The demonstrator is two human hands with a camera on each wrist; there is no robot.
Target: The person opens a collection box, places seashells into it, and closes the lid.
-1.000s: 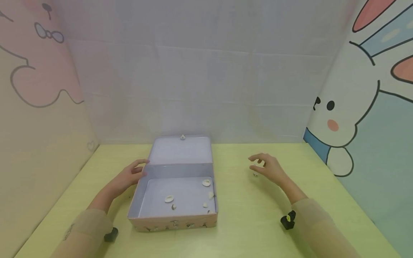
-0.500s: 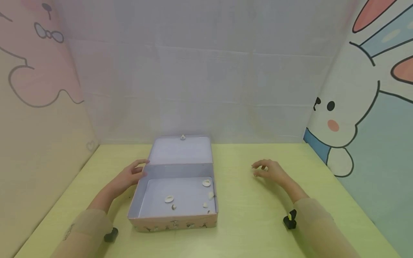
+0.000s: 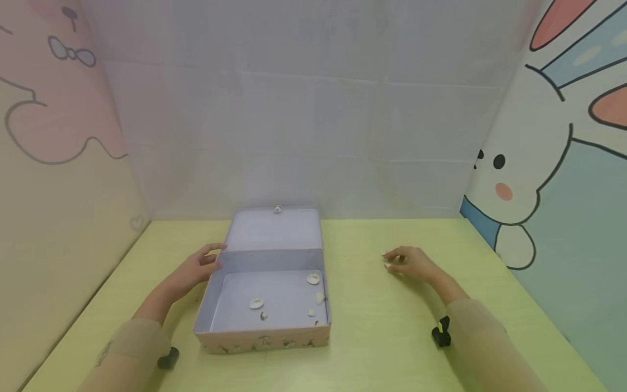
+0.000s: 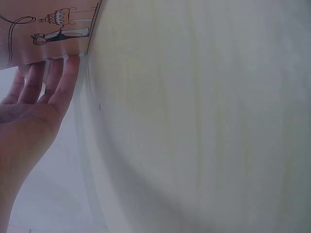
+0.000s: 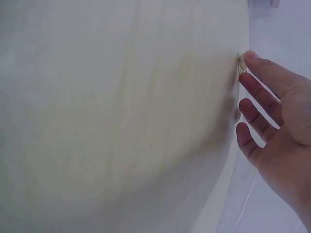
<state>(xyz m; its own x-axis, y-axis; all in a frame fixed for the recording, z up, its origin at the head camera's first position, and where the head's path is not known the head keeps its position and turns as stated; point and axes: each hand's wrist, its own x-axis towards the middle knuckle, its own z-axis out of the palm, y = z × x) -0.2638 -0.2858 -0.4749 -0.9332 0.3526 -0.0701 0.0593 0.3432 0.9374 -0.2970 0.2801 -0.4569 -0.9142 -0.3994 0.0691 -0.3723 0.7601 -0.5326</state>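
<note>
A hinged box [image 3: 265,343] with a pale lilac inside and a pink patterned outer wall stands with its lid [image 3: 274,228] laid back. My left hand [image 3: 194,270] touches its left wall, the extended fingertips right at the box's lower edge in the left wrist view. To the right of the box, low over the table, my right hand [image 3: 412,263] pinches a small whitish seashell [image 5: 242,63] between thumb and index finger. A second shell [image 5: 237,115] lies by the tips of the other fingers.
Inside the box are several small shells, including a white oval one [image 3: 256,303] and another near the right wall [image 3: 313,279]. The pale yellow table [image 3: 372,337] is bounded by a white back sheet [image 3: 313,130] and printed side panels [image 3: 563,294].
My right hand has come slightly down and toward me, and its thumb and index finger have closed on a shell. The left hand stays at the box.
</note>
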